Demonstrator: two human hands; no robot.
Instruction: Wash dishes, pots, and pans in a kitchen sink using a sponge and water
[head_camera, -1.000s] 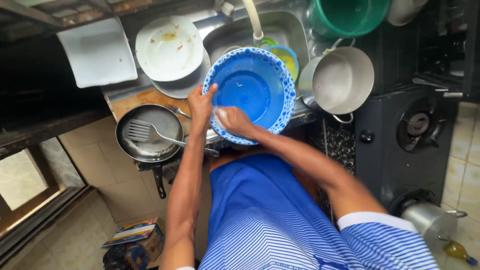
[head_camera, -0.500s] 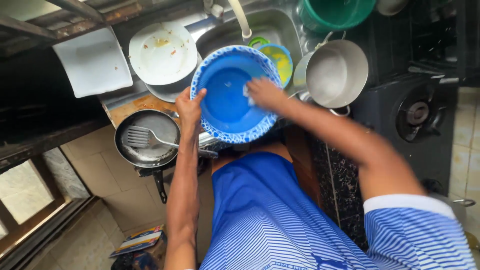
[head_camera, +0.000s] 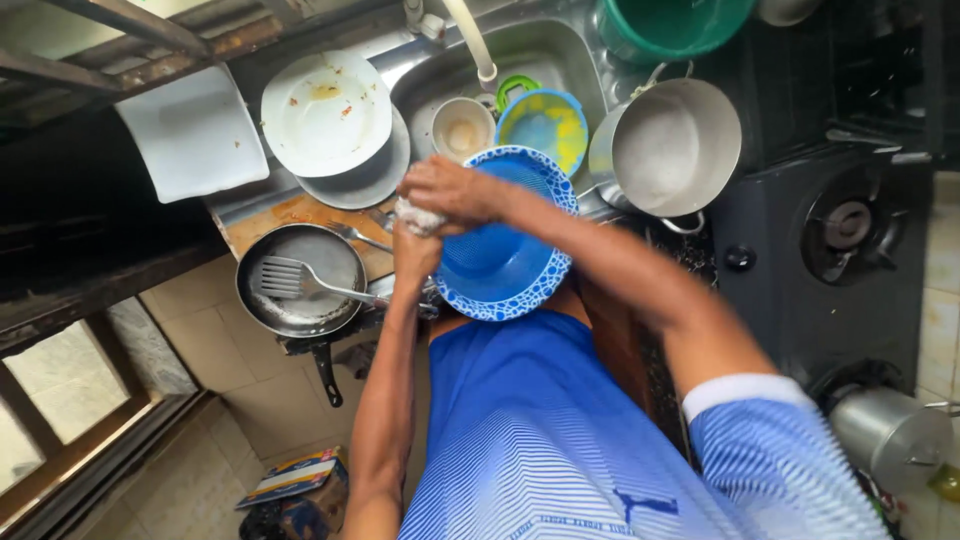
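I see my left hand (head_camera: 415, 255) gripping the left rim of the blue bowl (head_camera: 500, 240), held over the counter edge in front of the sink (head_camera: 560, 50). The bowl is round and tilted, its hollow facing up toward me. My right hand (head_camera: 450, 190) is closed on a white cloth (head_camera: 415, 215) at that rim.

steel pot (head_camera: 676, 146) crowding right, frying pan (head_camera: 300, 280) left

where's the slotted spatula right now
In the head view the slotted spatula lies in the dark frying pan at the left, just left of the person's left hand and below the stacked dirty plates.
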